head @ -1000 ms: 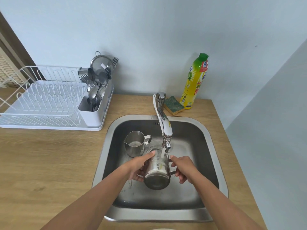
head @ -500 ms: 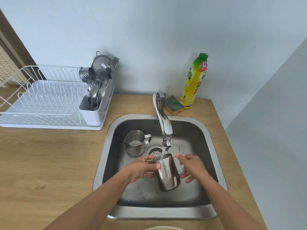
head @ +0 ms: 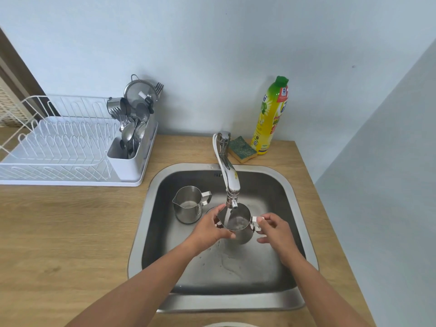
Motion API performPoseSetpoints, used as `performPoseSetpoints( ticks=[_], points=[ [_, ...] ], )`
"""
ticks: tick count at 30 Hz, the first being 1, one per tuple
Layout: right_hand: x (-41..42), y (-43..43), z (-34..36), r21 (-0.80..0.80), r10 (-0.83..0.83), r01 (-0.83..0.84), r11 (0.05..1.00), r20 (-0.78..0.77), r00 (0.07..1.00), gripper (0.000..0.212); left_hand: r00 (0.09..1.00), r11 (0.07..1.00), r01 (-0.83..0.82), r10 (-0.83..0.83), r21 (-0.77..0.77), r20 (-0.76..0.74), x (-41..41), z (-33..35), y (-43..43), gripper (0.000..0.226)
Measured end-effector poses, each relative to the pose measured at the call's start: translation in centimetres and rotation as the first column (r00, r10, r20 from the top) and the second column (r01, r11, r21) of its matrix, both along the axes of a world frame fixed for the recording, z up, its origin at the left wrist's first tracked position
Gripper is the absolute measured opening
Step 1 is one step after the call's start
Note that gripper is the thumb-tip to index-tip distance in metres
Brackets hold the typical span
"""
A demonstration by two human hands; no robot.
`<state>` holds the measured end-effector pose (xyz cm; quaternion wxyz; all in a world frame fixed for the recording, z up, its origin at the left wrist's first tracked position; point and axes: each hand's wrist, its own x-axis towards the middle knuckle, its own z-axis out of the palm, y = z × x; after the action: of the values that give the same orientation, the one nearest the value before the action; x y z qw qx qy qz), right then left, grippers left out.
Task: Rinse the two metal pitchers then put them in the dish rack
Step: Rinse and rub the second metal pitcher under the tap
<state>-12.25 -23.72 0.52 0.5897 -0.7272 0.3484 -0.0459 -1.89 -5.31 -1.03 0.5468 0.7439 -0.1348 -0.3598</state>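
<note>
Pitcher [head: 238, 226] upright under the running faucet [head: 230, 182], over the sink [head: 290, 199]. Left hand [head: 208, 228] wraps its body; right hand [head: 274, 230] pinches the handle. Probably rigid, light and wet-slick; the handle looks surest.

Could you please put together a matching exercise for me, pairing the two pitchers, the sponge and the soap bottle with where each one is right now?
Things
1. held pitcher
2. second pitcher
3. sponge
4. soap bottle

Places
A. standing upright on the counter, close to the wall
B. standing in the sink, left of the tap
C. under the tap's stream, held by the left hand and right hand
D. lying on the counter between the tap's base and the bottle

Pairs: 1-C, 2-B, 3-D, 4-A
</note>
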Motion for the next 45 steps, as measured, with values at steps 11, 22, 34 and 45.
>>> performPoseSetpoints(
  ticks=[11,22,34,45],
  points=[
    [1.9,1.8,-1.7,0.396,-0.045,-0.012,0.918,0.134,0.990,0.011,0.845,0.976,-0.039,-0.082,0.214,0.528,0.4,2.1,1.5,0.089],
    [3.1,5.1,-2.1,0.519,0.203,-0.169,0.838,-0.010,0.979,0.028,0.820,0.963,-0.145,-0.010,0.226,0.572,0.1,2.2,4.6,0.085],
    [3.9,3.3,-0.9,0.248,0.215,-0.178,0.952,-0.130,0.968,0.020,0.956,0.970,-0.157,0.101,0.188,0.277,0.6,0.6,4.7,0.089],
    [2.8,2.4,-0.6,0.191,0.228,-0.186,0.964,-0.229,0.946,0.028,0.989,0.976,-0.115,0.095,0.186,0.113,0.0,0.1,4.4,0.073]
  ],
)
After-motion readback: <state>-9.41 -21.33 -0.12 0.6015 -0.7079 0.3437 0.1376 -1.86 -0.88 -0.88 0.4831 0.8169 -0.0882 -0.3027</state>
